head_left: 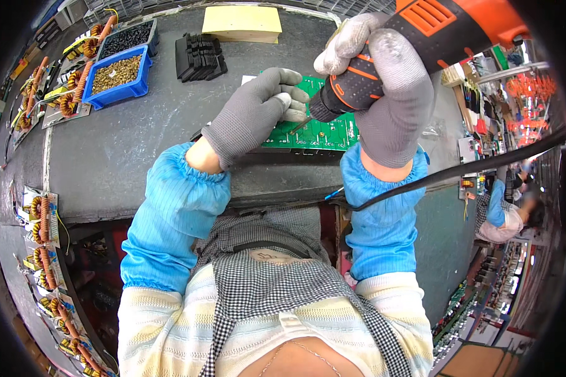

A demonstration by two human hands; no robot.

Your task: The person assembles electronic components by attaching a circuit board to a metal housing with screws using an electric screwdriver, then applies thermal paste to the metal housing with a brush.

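My right hand [396, 81], in a grey glove with pale fingertips, is wrapped round an orange-and-black power drill [434, 38]. The drill tilts down to the left, and its thin bit reaches down to a green circuit board [333, 133]. Over the board's left part, my left hand [251, 108], also gloved, has its thumb and fingers drawn together close beside the drill's chuck. Whatever those fingers may hold is hidden. Part of the board lies under the hands and drill, in a dark holder along its near edge.
Brass-coloured small parts fill a blue bin [116, 78]; black ones fill the bin [129, 39] behind it. Black flat pieces [200, 58] and a yellow pad [242, 24] lie farther back. Boards with copper coils [44, 220] line the left. A black cable [459, 169] crosses at right; a person [506, 213] sits beyond.
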